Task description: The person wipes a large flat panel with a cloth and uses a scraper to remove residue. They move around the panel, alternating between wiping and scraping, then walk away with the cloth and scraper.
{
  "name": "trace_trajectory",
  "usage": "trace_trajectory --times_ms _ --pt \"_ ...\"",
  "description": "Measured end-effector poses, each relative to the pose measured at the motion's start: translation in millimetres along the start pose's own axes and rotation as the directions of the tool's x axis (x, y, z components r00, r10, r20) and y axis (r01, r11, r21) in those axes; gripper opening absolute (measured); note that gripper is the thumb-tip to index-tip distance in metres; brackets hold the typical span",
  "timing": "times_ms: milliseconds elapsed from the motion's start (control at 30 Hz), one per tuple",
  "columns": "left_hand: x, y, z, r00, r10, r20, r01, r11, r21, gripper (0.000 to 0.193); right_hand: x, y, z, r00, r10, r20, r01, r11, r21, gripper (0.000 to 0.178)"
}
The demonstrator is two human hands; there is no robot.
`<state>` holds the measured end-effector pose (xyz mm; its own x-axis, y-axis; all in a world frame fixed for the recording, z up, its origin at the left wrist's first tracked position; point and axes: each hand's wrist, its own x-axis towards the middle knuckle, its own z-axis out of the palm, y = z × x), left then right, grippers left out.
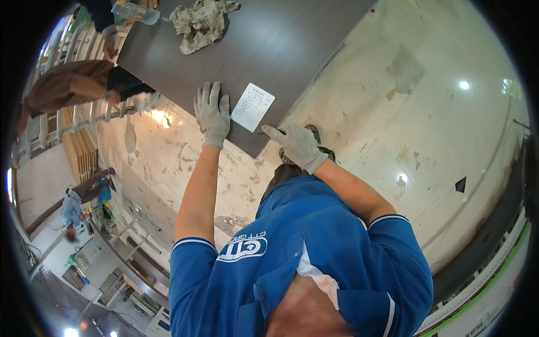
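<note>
A dark brown wood-grain panel (252,48) extends away from me, its near corner pointing my way. My left hand (212,115), in a grey glove, lies flat on the panel by its left edge, fingers stretched out. To the right of that hand is a white printed sheet (252,108) on the panel. My right hand (297,147), also gloved, is at the near right edge, just below the sheet. Its index finger points left and the other fingers look curled. A tiny dark tip shows at that fingertip; whatever the hand holds is too small to make out.
A crumpled grey-beige cloth (202,23) and a clear plastic bottle (136,13) lie at the panel's far left. Co-workers (78,87) stand beyond its left side, near a white slatted rack (53,129). Another person (81,196) is farther left. Stained floor tiles (387,151) spread right.
</note>
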<state>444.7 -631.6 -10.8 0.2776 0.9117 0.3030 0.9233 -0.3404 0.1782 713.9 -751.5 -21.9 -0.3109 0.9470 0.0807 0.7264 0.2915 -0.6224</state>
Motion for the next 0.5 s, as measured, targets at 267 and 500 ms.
trace_trajectory --times_ms 267,500 --pt "3.6 4.2 -0.5 1.0 0.014 -0.005 -0.014 1.0 -0.02 0.046 -0.1 -3.9 -29.5 0.959 0.283 0.022 -0.277 0.949 -0.153 0.043" --pt "1.7 4.1 1.0 1.0 0.005 -0.018 -0.005 1.0 -0.029 0.049 -54.0 -76.6 38.2 0.967 -0.024 0.252 0.07 0.982 -0.175 0.042"
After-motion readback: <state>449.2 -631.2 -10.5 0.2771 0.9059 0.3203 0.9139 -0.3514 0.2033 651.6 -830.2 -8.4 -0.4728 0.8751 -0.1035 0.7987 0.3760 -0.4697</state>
